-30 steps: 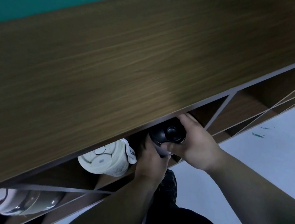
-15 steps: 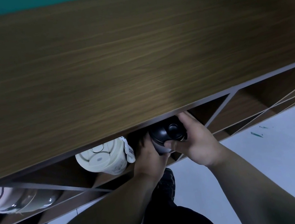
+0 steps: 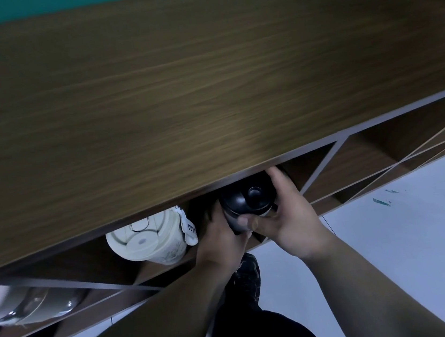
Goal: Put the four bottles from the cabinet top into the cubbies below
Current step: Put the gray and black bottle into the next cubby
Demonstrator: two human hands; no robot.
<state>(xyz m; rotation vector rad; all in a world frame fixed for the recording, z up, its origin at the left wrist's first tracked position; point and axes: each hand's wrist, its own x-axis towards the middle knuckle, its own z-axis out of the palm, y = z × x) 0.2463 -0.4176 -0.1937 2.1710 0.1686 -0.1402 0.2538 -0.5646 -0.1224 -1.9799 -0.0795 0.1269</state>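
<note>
Black bottle (image 3: 249,202): in cubby (image 3: 307,165) mouth, cap twd camera.
L hand (image 3: 222,234): fingers wrapped on body, steadying.
R hand (image 3: 286,216): fingers curled round cap end, prob. to seat it.
Cream bottle (image 3: 151,237): next cubby, on its side.

Cabinet top (image 3: 178,89) overhangs the cubbies, access only from the front. Cream bottle (image 3: 151,238) fills the cubby left; black bottle (image 3: 247,199) and both hands block the middle one. Right cubby (image 3: 355,163) open.

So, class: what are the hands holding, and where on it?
Both hands, left and right, hold the black bottle by its sides near the cap.
</note>
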